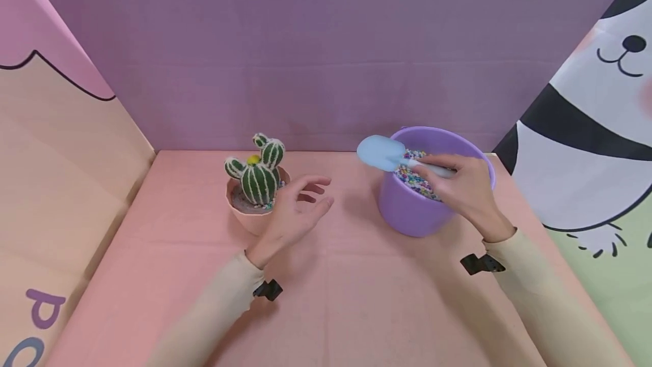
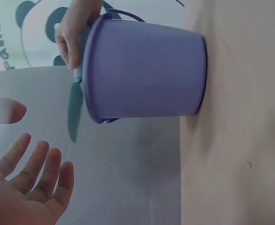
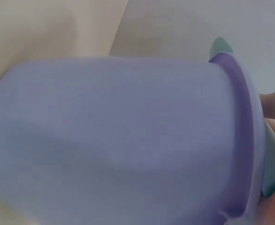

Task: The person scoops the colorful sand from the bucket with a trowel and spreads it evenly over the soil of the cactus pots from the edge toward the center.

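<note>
My right hand (image 1: 466, 186) grips the pale handle of a small light-blue trowel (image 1: 382, 153) over a purple bucket (image 1: 415, 217). The trowel's blade points left, past the bucket's rim, with its back turned up. Inside the bucket lie many small multicoloured beads (image 1: 415, 180). Beside a pink pot (image 1: 249, 220) is my left hand (image 1: 295, 208), fingers spread and loosely bent, holding nothing; it overlaps the pot's right side in the head view. A knitted-looking green cactus (image 1: 260, 183) with white stripes and a yellow flower stands in the pot, with some beads at its base.
Pink cloth covers the table (image 1: 336, 299). A purple backdrop (image 1: 326, 61) rises behind it, and a printed panda panel (image 1: 591, 169) stands at the right. In the left wrist view one small bead (image 2: 249, 164) lies on the table. The bucket's handle (image 2: 125, 15) hangs at its rim.
</note>
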### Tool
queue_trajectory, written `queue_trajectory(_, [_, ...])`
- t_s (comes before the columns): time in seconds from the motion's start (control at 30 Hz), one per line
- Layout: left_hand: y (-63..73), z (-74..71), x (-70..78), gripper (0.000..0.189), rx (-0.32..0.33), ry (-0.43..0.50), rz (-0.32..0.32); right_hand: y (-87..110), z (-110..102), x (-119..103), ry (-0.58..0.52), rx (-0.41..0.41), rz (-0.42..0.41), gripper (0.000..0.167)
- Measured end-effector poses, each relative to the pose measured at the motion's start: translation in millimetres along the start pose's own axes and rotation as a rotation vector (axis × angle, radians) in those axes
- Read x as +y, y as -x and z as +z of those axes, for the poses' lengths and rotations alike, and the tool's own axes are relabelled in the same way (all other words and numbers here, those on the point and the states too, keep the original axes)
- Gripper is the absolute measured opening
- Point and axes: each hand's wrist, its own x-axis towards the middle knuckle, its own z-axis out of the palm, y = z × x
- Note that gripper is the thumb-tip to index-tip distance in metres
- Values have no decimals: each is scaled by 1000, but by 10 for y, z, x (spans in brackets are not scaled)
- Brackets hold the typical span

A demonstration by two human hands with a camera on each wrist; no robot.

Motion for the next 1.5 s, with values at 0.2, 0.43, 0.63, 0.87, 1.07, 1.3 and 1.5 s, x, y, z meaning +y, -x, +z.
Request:
queue_trajectory(0.2, [-136,172,-29,38,-61,-30,-35,63,-92,107,35,43,9,19])
queue_trajectory(0.43, [-238,318,-35,41,-106,-52,-28,87,-240,189,88,75,29,16])
queue_trajectory(0.63, [-338,447,-31,47,-135,-76,-80,118,-396,267,107,24,91,24])
queue_trajectory(0.87, [-499,681,-32,55,-169,-111,-107,128,-545,357,199,-5,124,26])
queue_trajectory(1.07, [-609,833,-7,66,-178,-135,-109,153,-651,407,269,-39,136,25])
queue_trajectory(1.3, [-715,949,-23,77,-201,-153,-94,174,-715,408,282,-89,148,28])
queue_trajectory(1.5, [-757,1000,-39,80,-223,-186,-79,147,-713,366,301,-129,175,30])
